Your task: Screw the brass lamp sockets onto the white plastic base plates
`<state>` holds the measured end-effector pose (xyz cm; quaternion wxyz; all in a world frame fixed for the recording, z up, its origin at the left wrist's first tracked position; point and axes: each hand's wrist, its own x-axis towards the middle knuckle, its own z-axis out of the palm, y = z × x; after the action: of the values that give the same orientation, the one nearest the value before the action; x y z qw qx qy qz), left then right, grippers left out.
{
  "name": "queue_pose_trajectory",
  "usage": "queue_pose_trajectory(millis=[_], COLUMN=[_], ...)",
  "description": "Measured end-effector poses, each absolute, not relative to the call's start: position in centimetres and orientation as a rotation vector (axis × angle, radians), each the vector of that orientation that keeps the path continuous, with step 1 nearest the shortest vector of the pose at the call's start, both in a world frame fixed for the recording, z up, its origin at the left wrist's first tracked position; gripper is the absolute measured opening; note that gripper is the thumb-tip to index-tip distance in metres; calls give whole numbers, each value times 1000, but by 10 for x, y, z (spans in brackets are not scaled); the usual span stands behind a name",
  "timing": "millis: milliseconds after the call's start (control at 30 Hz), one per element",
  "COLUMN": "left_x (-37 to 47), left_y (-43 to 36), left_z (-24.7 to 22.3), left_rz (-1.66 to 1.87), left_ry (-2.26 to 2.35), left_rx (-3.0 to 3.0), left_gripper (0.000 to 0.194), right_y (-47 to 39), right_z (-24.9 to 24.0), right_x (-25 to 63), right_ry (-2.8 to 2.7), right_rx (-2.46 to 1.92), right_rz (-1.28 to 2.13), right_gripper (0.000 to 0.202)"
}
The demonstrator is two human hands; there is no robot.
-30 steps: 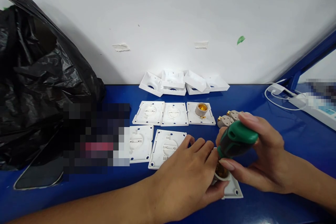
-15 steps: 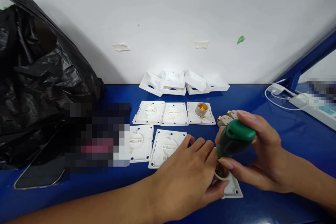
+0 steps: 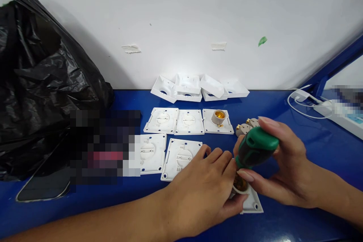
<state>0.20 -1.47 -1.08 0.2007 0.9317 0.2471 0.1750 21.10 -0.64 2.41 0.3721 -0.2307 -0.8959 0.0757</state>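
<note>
My right hand (image 3: pixel 279 164) grips a screwdriver by its green handle (image 3: pixel 254 146), held upright with the shaft pointing down into a brass lamp socket (image 3: pixel 239 184). The socket sits on a white square plate (image 3: pixel 252 203) near the front of the blue table (image 3: pixel 283 109). My left hand (image 3: pixel 198 193) holds that plate and socket from the left, thumb under its front edge. Most of the plate is hidden by both hands.
Several white plates (image 3: pixel 176 136) lie in two rows behind my left hand, one bearing a brass socket (image 3: pixel 218 117). White box covers (image 3: pixel 198 87) pile against the wall. Loose socket parts (image 3: pixel 245 126) lie near the screwdriver. A black plastic bag (image 3: pixel 42 83), a phone (image 3: pixel 42 189) and a power strip (image 3: pixel 340 115) flank the table.
The screwdriver handle and my right fingers shift slightly, as in a small turn. My left hand stays put on the plate.
</note>
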Motion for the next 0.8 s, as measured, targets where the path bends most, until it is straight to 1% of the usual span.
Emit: queue_pose_trajectory(millis=[567, 800], left_x=[2, 2], left_y=[-15, -15], left_z=[-12, -13], left_rz=[480, 495], left_ry=[691, 691], left_rx=[2613, 2610], left_gripper=[28, 32], right_y=[-7, -8], right_z=[21, 20], right_x=[214, 215], right_ry=[-2323, -2302], right_rx=[-604, -607], right_rz=[184, 240], right_gripper=[102, 96])
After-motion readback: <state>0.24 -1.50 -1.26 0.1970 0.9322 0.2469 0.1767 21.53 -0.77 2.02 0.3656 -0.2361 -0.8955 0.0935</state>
